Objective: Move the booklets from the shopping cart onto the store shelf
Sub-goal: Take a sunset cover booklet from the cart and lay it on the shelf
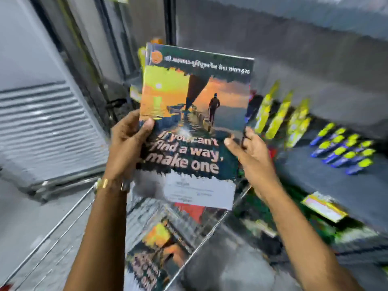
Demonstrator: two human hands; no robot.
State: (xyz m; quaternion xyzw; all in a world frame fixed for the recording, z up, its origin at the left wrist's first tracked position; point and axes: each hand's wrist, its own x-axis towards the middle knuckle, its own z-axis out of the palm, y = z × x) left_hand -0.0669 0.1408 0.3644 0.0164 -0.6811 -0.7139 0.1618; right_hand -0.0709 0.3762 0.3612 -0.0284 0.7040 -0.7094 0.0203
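Observation:
I hold up a booklet (195, 114) with a sunset cover and the words "If you can't find a way, make one". My left hand (128, 145) grips its left edge, thumb on the cover. My right hand (252, 158) is at its lower right edge, thumb on the cover and fingers spread behind; its grip is unclear. More booklets seem stacked behind the front one. Below, another booklet (155, 248) of the same kind lies in the wire shopping cart (63, 219). The dark store shelf (336, 185) runs along the right.
On the shelf lie yellow packets (281, 116), rows of blue and yellow items (346, 150) and a yellow label card (323, 206). A grey louvred unit (46, 127) stands at the left on a pale floor. A dark upright post (170, 17) rises behind the booklet. The picture is blurred.

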